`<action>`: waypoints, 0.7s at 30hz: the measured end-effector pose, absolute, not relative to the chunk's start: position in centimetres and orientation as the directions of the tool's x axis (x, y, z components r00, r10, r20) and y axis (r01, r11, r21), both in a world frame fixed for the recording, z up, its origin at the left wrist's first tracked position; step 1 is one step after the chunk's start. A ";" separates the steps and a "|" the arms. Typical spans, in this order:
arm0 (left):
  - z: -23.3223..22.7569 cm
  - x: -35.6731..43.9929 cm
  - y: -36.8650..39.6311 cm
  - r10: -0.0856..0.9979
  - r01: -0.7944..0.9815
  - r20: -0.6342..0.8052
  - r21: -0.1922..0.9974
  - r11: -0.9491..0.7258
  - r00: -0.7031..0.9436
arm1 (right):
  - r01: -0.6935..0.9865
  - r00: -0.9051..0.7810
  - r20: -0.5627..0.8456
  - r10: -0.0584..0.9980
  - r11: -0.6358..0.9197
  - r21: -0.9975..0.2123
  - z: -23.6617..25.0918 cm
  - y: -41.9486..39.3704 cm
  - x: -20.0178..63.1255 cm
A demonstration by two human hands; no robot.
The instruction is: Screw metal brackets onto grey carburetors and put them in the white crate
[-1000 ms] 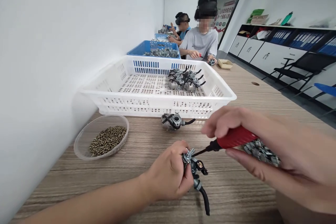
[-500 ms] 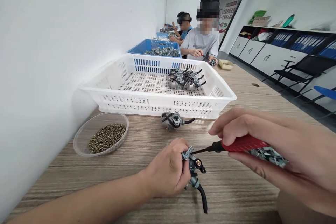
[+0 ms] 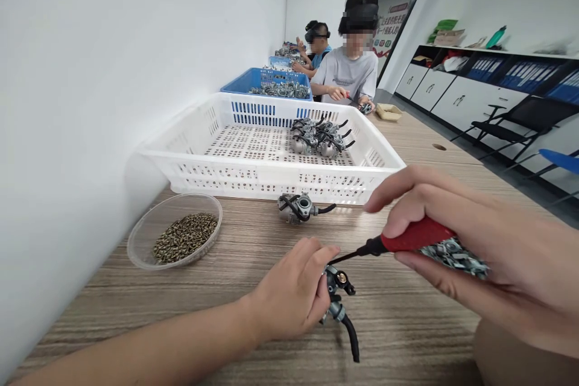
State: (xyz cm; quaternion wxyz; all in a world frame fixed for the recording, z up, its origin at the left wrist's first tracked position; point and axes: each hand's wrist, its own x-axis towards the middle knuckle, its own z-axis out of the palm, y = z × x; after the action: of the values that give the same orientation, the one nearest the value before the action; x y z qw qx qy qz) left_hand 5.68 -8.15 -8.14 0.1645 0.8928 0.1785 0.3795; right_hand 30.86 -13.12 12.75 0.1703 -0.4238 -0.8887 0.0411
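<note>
My left hand [image 3: 296, 289] is closed around a small metal carburetor [image 3: 337, 295] with a black hose hanging toward me. Its index finger lies near the screwdriver's tip. In my right hand [image 3: 456, 253] is a screwdriver [image 3: 416, 236] with a red handle, gripped between thumb and fingers. The dark shaft slants down to the left and its tip meets the top of the carburetor; the exact contact is hidden by my left fingers. Another carburetor [image 3: 296, 208] lies on the table just beyond my left hand.
A clear round bowl [image 3: 136, 247] of brass-coloured screws stands at left. Behind is a white perforated crate [image 3: 271, 176] with several carburetors. Small metal parts [image 3: 455, 256] show beneath my right hand. Farther off are a blue crate [image 3: 239, 81] and a co-worker [image 3: 355, 66] across the table.
My left index finger has stretched forward over the carburetor's top, toward the screwdriver tip. The screwdriver handle has shifted slightly and tilts a little more steeply.
</note>
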 end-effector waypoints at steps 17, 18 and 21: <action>-8.1 5.7 -8.4 0.538 0.268 0.583 0.487 -0.831 0.609 | 0.691 -0.598 0.239 0.765 0.643 -0.330 12.6 -12.0 29.8; -8.1 5.6 -8.5 0.538 0.271 0.583 0.485 -0.832 0.608 | 0.694 -0.597 0.210 0.774 0.630 -0.349 12.6 -12.2 29.9; -8.2 5.6 -8.4 0.533 0.271 0.591 0.477 -0.836 0.605 | 0.674 -0.626 0.187 0.757 0.646 -0.359 12.7 -12.2 29.9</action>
State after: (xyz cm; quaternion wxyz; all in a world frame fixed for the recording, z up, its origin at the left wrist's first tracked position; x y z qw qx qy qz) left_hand 5.59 -8.44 -8.18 0.1721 0.8793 0.2286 0.3808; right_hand 29.93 -12.24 12.67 0.1622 -0.4009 -0.8925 0.1284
